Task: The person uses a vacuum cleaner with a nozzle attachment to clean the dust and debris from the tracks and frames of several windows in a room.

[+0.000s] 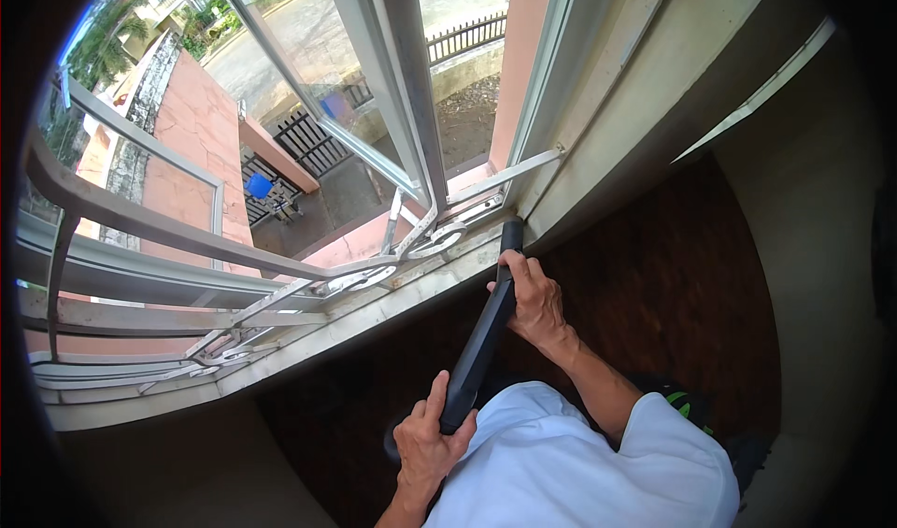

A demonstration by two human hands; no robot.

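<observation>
Both hands grip a long black tube (478,342), which looks like a vacuum-cleaner wand. My right hand (538,304) is closed around its upper part, just behind the rounded tip. Lower down, my left hand (432,435) wraps the near end, with the index finger stretched along the tube. The tip is at the right end of the pale window sill (378,311), by the corner of the frame; whether it touches the surface cannot be told. A dark rounded part (392,440) shows beside my left hand, mostly hidden.
White metal grille bars (203,240) with scrolls (364,278) bow along the sill. Glazed window sashes (378,58) stand swung outward. A wall (631,107) flanks the right side. Below is a dark wooden floor (666,283); a black-and-green object (678,403) lies beside me.
</observation>
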